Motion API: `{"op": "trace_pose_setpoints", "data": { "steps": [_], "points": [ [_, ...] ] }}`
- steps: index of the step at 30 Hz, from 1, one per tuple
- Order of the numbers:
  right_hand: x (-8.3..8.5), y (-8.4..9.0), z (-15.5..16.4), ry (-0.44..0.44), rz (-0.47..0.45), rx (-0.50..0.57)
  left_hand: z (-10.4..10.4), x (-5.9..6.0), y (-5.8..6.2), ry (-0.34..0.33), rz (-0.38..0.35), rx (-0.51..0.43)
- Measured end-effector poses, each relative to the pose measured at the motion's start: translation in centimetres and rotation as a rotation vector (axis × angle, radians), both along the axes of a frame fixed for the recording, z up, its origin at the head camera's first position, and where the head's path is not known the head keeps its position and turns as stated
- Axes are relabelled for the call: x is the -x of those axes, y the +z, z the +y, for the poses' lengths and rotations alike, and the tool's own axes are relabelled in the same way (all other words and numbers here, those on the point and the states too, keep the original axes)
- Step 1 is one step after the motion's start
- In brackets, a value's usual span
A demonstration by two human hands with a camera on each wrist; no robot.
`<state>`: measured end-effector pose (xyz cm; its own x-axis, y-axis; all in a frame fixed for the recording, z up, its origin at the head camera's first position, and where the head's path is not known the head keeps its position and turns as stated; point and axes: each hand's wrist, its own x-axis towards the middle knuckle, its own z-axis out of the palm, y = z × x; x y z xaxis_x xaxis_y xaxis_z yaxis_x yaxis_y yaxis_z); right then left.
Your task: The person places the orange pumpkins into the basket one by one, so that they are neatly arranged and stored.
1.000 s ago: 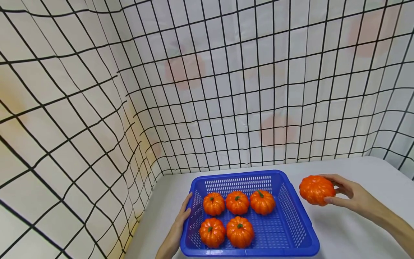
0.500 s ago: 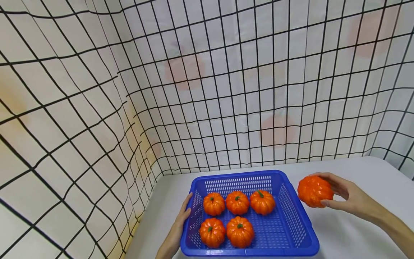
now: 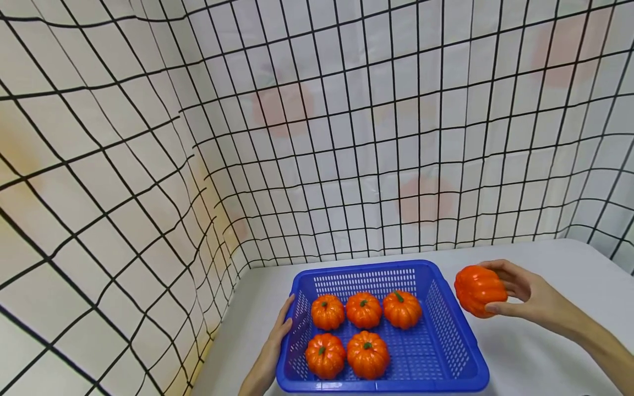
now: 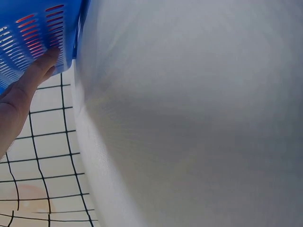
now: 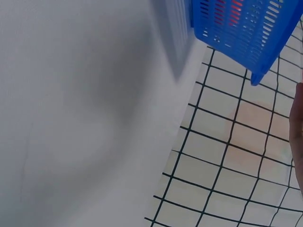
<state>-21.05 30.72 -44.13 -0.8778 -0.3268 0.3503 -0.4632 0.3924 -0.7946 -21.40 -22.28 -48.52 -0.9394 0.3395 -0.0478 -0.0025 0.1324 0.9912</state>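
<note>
The right hand (image 3: 527, 294) grips a pumpkin (image 3: 479, 290) at 3 o'clock of the basket (image 3: 453, 335). The left hand (image 3: 279, 333), fingers straight, steadies it. Next, I think: lower the pumpkin into the gap.

White bench (image 3: 545, 258) tucked into a corner, with a white cloth backdrop (image 3: 346, 137) hung on both sides. It's got a black grid pattern and faint orange blotches. Lighting's even and bright.

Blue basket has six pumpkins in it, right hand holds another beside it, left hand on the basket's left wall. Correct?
Not quite: the head view shows five pumpkins in the blue basket, three at the back and two in front. The rest stands: the right hand holds another pumpkin beside it, and the left hand rests on the left wall.
</note>
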Motion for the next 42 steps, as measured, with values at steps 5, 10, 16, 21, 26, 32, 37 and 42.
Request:
{"op": "trace_pose_setpoints", "data": {
  "steps": [5, 10, 16, 21, 26, 32, 37, 42],
  "points": [
    [0.0, 0.2, -0.5, 0.072, 0.030, 0.032, 0.0, 0.0, 0.0, 0.003, 0.003, 0.002],
    [0.1, 0.4, -1.6, 0.154, -0.020, 0.092, 0.0, -0.1, 0.0, 0.002, 0.004, -0.005],
    [0.3, 0.9, -3.1, 0.165, -0.109, 0.068, 0.0, -0.1, 0.0, 0.000, 0.004, -0.010],
    [0.1, 1.4, -4.2, 0.094, -0.081, -0.002, 0.0, 0.0, -0.1, -0.004, 0.002, -0.019],
    [0.2, 1.7, -5.1, 0.038, -0.029, -0.089, 0.0, 0.0, -0.1, -0.004, 0.002, -0.023],
    [0.5, 2.1, -6.1, 0.076, -0.023, -0.143, -0.1, 0.0, -0.1, 0.004, -0.001, -0.020],
    [0.4, 2.7, -7.3, 0.117, -0.090, -0.200, -0.1, 0.1, -0.2, 0.006, -0.001, -0.017],
    [0.6, 2.9, -8.7, 0.180, -0.134, -0.230, 0.0, 0.1, -0.1, 0.015, -0.011, -0.009]
  ]
}}
